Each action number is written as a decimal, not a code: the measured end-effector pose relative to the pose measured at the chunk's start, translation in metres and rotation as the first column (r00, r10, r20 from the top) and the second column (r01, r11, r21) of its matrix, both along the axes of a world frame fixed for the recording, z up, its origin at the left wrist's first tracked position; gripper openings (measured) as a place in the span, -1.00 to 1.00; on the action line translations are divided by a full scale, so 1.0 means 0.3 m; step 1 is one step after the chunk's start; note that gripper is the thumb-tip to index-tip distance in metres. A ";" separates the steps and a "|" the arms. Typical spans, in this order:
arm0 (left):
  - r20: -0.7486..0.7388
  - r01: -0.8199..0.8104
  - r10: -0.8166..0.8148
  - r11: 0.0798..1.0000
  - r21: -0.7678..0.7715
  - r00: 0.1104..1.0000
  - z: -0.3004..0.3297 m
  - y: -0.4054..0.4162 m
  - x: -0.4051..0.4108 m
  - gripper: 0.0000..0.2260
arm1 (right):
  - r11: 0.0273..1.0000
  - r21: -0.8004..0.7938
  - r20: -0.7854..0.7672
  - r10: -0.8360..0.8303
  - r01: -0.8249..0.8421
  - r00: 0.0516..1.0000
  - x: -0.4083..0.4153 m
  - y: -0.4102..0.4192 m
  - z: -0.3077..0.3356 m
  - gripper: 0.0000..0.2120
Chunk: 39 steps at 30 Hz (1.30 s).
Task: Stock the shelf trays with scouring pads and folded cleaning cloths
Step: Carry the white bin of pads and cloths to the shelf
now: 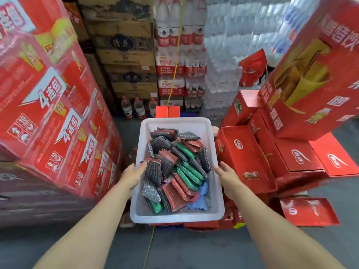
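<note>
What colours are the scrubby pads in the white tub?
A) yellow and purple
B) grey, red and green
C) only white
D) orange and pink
B: the white tub held between the left hand and right hand is heaped with grey, red and green scouring pads.

Stockroom: stacked cartons [48,105], bottled-water packs [180,45]

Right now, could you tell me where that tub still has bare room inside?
The tub is bare along its far end, between the far rim and the pads. The middle and near end are piled with pads, with cloths underneath. Left hand and right hand hold the side rims.
</note>
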<state>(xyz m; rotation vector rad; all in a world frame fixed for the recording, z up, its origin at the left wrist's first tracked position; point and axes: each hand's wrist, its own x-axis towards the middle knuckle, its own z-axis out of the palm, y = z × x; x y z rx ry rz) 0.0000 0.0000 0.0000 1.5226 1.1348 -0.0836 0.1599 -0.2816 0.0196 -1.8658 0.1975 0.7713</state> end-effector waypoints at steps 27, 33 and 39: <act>-0.008 -0.427 0.428 0.901 -0.077 0.904 -0.073 -0.321 -0.857 -0.83 | 0.982 -0.190 0.111 0.005 0.016 0.994 -0.684 -0.229 -0.088 -0.74; -0.034 -0.611 0.611 0.789 -0.058 0.791 -0.068 -0.389 -1.161 -0.82 | 0.971 -0.156 0.054 0.192 -0.181 0.980 -0.834 -0.141 -0.089 -0.85; -0.029 -0.803 0.802 0.596 -0.032 0.596 -0.059 -0.449 -1.494 -0.79 | 0.887 -0.130 0.060 0.453 -0.443 0.889 -1.001 0.060 -0.063 -0.83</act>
